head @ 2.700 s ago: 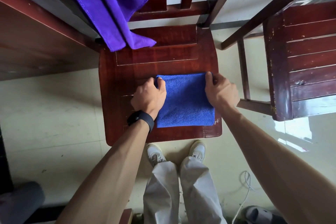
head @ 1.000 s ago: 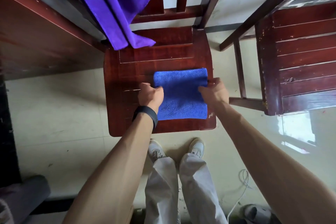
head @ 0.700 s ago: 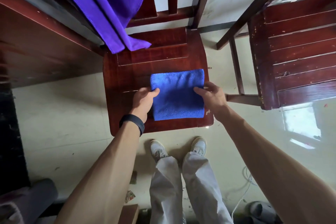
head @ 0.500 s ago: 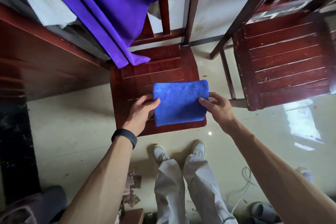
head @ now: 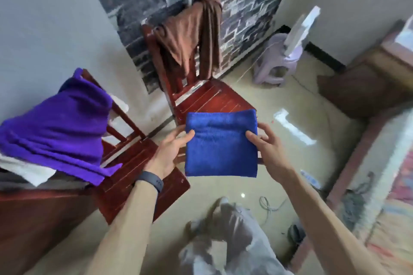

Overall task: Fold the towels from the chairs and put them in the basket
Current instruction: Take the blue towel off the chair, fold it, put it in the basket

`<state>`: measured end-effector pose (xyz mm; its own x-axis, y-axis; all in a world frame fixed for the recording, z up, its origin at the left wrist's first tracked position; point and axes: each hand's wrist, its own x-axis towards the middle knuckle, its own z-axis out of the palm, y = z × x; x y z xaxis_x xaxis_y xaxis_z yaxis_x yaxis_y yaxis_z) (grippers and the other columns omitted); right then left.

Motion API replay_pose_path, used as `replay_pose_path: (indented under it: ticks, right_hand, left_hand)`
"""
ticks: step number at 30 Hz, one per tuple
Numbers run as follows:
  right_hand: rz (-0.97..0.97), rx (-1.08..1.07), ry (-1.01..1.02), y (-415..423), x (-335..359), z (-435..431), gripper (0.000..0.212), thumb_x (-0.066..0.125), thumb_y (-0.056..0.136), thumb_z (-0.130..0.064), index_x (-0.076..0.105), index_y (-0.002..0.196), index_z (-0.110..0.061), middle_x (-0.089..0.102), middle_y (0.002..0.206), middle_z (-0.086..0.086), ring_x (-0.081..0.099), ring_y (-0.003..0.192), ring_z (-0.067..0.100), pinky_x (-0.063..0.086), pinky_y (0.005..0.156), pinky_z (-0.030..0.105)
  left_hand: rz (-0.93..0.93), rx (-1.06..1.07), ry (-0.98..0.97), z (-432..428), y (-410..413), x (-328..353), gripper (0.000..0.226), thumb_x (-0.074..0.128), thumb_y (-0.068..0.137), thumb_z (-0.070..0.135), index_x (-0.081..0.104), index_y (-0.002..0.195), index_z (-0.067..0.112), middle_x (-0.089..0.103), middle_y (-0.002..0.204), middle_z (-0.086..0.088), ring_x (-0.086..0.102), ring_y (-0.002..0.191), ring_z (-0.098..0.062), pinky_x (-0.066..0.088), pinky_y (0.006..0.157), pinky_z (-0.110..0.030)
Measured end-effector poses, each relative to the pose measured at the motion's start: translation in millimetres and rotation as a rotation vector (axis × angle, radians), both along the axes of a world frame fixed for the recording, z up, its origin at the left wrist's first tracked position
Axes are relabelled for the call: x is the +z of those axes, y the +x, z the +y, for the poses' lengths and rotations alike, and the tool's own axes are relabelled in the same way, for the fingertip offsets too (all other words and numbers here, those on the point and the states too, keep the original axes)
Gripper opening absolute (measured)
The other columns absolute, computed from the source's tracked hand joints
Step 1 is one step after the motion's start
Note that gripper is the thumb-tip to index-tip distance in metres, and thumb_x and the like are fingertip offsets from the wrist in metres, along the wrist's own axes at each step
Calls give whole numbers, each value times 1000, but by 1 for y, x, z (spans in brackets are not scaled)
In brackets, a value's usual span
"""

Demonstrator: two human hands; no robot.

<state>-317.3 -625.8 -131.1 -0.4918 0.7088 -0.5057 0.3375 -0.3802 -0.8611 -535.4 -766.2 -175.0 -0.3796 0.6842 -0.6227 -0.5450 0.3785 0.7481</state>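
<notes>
A folded blue towel (head: 221, 144) is held up in the air between both hands, above the floor and in front of two red wooden chairs. My left hand (head: 171, 149) pinches its left edge, thumb on top. My right hand (head: 266, 143) pinches its right edge. A purple towel (head: 60, 127) hangs over the back of the near chair (head: 138, 176) at the left. A brown towel (head: 192, 33) hangs over the back of the far chair (head: 207, 98). No basket is in view.
A dark wooden table edge (head: 33, 214) lies at the lower left. A lilac plastic stool (head: 277, 62) stands by the brick-pattern wall. A bed or sofa edge (head: 366, 147) runs along the right. A white cable (head: 268, 205) lies on the glossy floor by my legs.
Both hands lifted the folded blue towel off the chair seat and carry it in the air. The view swung up and to the right, bringing the far chair with the brown towel into sight.
</notes>
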Motion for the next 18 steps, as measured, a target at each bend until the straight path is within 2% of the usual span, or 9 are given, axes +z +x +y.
replay_pose_path:
  ticks: [3, 6, 10, 15, 18]
  right_hand:
    - [50, -217, 34, 52, 36, 39, 30, 65, 97, -27, 60, 126, -34, 75, 101, 7, 72, 93, 22, 61, 66, 42]
    - [96, -393, 96, 100, 57, 80, 31, 67, 96, -28, 61, 125, -34, 75, 103, 7, 71, 90, 20, 62, 68, 44]
    - [140, -583, 173, 161, 70, 145, 29, 66, 97, -27, 61, 125, -30, 76, 95, 5, 71, 81, 16, 62, 64, 44]
    - [149, -737, 198, 227, 75, 255, 25, 67, 96, -32, 63, 121, -31, 77, 98, 7, 73, 86, 17, 56, 57, 33]
    - [146, -779, 199, 260, 76, 322, 22, 68, 96, -31, 64, 117, -31, 78, 95, 6, 73, 85, 16, 56, 56, 33]
  left_hand:
    - [94, -182, 66, 89, 24, 45, 24, 72, 89, 29, 70, 113, 30, 74, 111, 1, 70, 95, -20, 53, 72, -32]
    - [153, -331, 139, 177, 59, 75, 20, 70, 91, 23, 70, 111, 24, 74, 100, 0, 69, 79, -14, 52, 59, -24]
    - [161, -514, 191, 290, 117, 94, 11, 68, 92, 21, 68, 102, 26, 72, 97, -2, 67, 67, -12, 50, 56, -24]
    - [189, -695, 233, 429, 185, 109, 25, 66, 94, 32, 65, 114, 18, 70, 100, -1, 66, 78, -21, 53, 65, -32]
    - [186, -740, 214, 503, 220, 114, 20, 67, 93, 32, 66, 110, 20, 70, 99, -1, 66, 77, -20, 52, 67, -34]
